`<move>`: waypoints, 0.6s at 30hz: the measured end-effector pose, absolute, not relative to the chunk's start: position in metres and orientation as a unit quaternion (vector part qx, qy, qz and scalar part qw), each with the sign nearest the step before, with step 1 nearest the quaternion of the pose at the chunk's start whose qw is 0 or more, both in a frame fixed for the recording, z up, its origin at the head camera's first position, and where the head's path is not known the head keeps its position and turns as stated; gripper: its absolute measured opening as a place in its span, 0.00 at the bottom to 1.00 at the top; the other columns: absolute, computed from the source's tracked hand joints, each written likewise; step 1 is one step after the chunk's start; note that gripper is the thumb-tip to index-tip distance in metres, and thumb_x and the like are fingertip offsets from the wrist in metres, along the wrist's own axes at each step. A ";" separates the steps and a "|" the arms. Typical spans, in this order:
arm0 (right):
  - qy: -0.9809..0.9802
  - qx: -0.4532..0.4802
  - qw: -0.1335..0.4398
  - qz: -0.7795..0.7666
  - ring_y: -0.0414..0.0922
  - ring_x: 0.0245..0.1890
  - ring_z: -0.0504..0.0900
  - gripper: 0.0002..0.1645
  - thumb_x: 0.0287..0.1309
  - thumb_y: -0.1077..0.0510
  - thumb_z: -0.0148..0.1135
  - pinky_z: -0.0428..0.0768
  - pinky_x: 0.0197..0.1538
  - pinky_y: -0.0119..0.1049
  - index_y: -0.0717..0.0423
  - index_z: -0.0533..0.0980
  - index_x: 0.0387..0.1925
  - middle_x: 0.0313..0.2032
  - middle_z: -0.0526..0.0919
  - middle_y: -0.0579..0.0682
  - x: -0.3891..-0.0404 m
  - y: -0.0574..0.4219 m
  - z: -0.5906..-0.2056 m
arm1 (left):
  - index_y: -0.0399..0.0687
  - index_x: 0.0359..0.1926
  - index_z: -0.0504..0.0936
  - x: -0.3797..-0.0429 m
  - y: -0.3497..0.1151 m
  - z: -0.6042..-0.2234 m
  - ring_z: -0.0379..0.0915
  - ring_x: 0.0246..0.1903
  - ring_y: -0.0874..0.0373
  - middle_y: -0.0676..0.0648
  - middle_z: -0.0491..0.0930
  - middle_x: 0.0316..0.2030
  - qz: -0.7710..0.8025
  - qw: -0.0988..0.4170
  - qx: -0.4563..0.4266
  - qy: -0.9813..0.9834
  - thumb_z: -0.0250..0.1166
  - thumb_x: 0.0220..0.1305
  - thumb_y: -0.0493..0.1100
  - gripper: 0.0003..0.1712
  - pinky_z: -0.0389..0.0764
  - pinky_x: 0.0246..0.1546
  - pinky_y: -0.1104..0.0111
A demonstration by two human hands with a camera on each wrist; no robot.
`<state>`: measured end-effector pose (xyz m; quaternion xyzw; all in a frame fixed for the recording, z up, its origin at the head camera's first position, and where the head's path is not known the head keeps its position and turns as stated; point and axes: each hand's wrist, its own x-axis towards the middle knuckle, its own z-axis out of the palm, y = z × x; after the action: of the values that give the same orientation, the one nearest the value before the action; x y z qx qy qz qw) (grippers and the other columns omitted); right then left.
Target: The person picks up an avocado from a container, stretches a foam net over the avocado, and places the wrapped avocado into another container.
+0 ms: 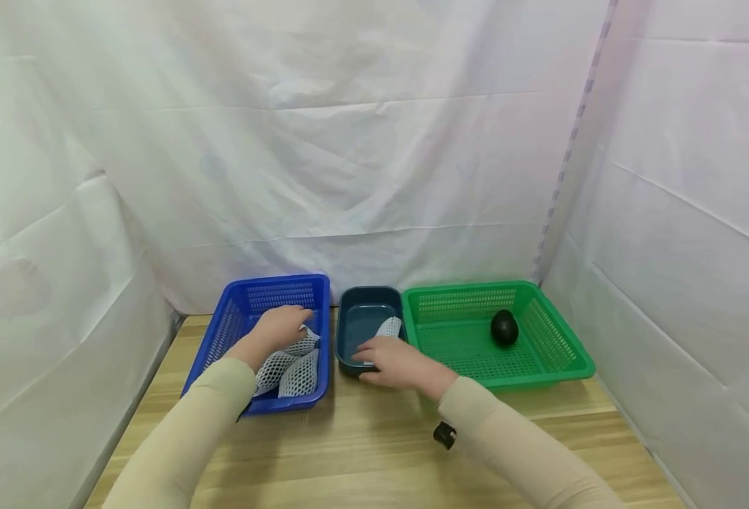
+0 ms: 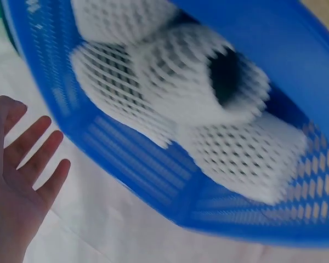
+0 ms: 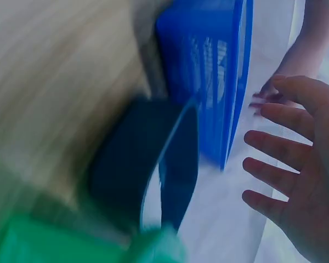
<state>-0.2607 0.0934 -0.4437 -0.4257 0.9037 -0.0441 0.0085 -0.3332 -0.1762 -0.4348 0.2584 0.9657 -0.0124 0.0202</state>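
Observation:
My left hand hovers over the blue basket, fingers loosely extended and holding nothing. Several white foam net sleeves lie in that basket below it; in the left wrist view, dark rounded contents show through the mouth of one. Over the front right of the dark teal tray is my right hand, its fingers spread and empty in the right wrist view. Partly hidden behind this hand, a white foam net sleeve lies at the tray's right side.
A green basket stands right of the tray, with a black egg-shaped fruit inside. All three containers stand in a row on the wooden table, before a white curtain. A small black object shows beside the right sleeve.

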 end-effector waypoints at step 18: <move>0.959 -0.243 0.109 -0.100 0.61 0.66 0.63 0.32 0.66 0.46 0.58 0.63 0.64 0.61 0.58 0.69 0.66 0.65 0.68 0.61 -0.326 0.204 -0.435 | 0.50 0.56 0.80 -0.278 -0.051 -0.457 0.77 0.48 0.54 0.48 0.79 0.50 0.059 -0.085 0.343 0.934 0.63 0.66 0.46 0.18 0.79 0.47 0.61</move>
<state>-0.3257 0.2040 -0.4354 -0.2429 0.9587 -0.1000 0.1089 -0.2784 -0.0511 -0.4572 0.3428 0.9337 0.0594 -0.0847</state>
